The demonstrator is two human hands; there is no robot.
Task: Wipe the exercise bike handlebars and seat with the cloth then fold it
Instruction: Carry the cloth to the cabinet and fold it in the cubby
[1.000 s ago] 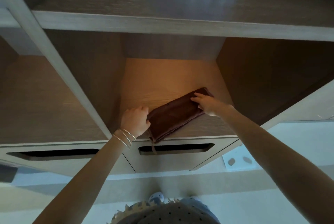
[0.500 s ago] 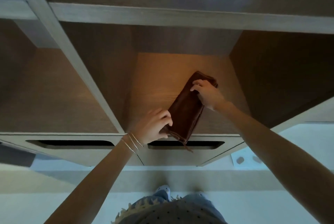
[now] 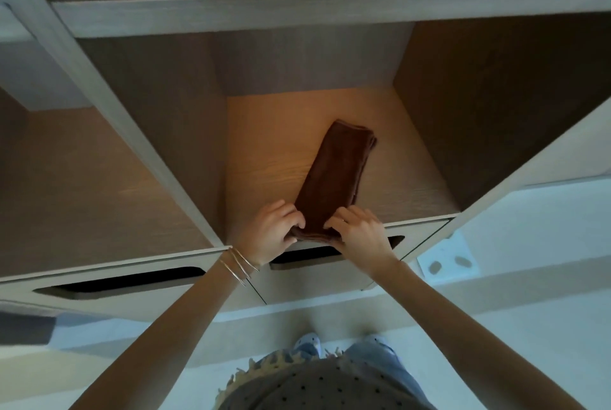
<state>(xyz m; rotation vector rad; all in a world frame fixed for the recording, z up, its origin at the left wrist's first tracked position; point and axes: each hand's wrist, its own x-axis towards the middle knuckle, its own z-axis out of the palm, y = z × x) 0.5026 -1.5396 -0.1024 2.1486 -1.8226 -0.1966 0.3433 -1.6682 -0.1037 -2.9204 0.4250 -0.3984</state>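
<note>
A dark brown cloth (image 3: pixel 334 175), folded into a long narrow strip, lies on the lit wooden shelf (image 3: pixel 264 151) of the middle cubby, running from the front edge toward the back. Its near end is held from both sides: my left hand (image 3: pixel 272 232) grips the left corner with curled fingers, and my right hand (image 3: pixel 358 236) pinches the right corner. The exercise bike is not in view.
The shelving unit has a divider wall (image 3: pixel 109 102) on the left and a dark side wall (image 3: pixel 489 105) on the right of the cubby. Below the shelf are drawer fronts with cut-out handles (image 3: pixel 122 280). A pale floor and my feet lie underneath.
The cloth has turned from lying crosswise to pointing lengthwise into the cubby. My right hand left its far end and came to the near end beside my left hand.
</note>
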